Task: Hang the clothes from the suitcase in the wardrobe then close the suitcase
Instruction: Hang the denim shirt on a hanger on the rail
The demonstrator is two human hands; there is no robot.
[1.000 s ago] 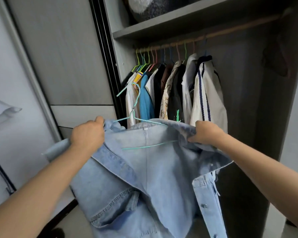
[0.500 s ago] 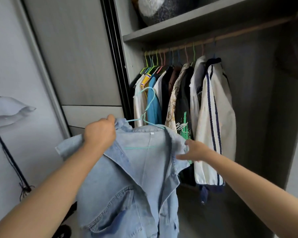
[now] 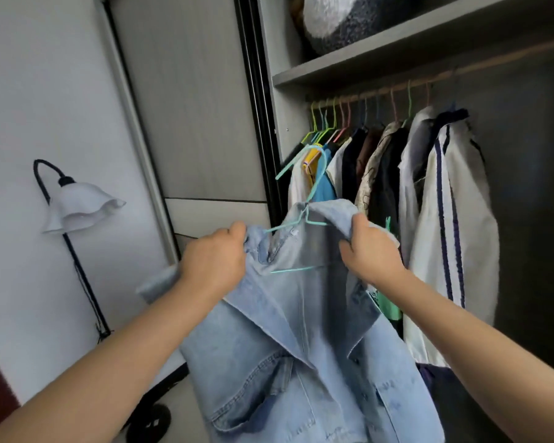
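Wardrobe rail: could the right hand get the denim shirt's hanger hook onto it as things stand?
Probably yes. The rail is bare to the right of the hung clothes, but both hands grip the denim shirt, not its hanger, so the right hand must regrip.

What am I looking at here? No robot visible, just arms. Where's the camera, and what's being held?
There is no machine: a person does the job with bare hands, and one wide-angle camera worn on their head looks forward and down, so you see their own arms reaching out.

The left hand and right hand each grip the shoulder area of a light blue denim shirt, which sits on a turquoise wire hanger. The hanger's hook is free, not on the rail.

Ahead is an open wardrobe: a rail with a row of clothes already hanging on coloured hangers, the nearest being a white jacket with dark stripes. A shelf above carries a grey and white bundle. On the left stands a floor lamp with a white shade. The suitcase is out of view.
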